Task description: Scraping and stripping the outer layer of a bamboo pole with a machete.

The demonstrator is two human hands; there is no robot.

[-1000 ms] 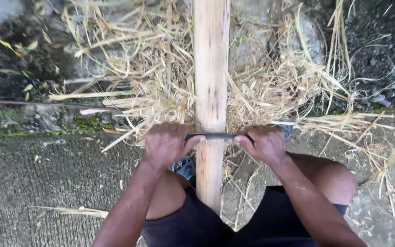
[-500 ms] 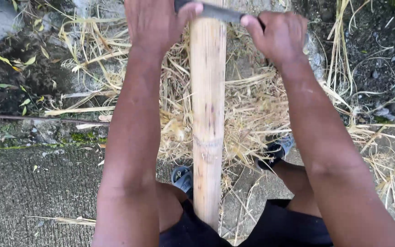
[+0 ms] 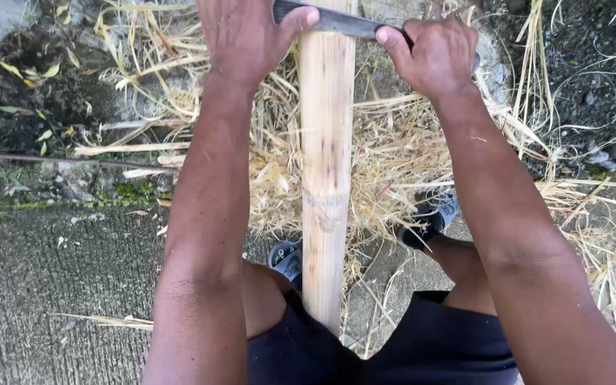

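Observation:
A long pale bamboo pole (image 3: 326, 164) runs from between my legs up and away from me. Across its far part lies a dark metal blade (image 3: 336, 21), held crosswise. My left hand (image 3: 247, 36) grips the blade's left end, thumb resting on top. My right hand (image 3: 436, 57) grips the blade's right end. Both arms are stretched out forward. The pole's surface below the blade looks scraped and light, with a node ring about halfway down.
A heap of dry straw-like shavings (image 3: 393, 150) lies around the pole. Dark soil with fallen leaves (image 3: 30, 78) is at the far left and right. Grey concrete (image 3: 44, 285) lies near me. My sandalled feet (image 3: 433, 214) flank the pole.
Both hands have pushed the blade away from me along the pole, from near my lap to the far end. In the last half second they barely moved.

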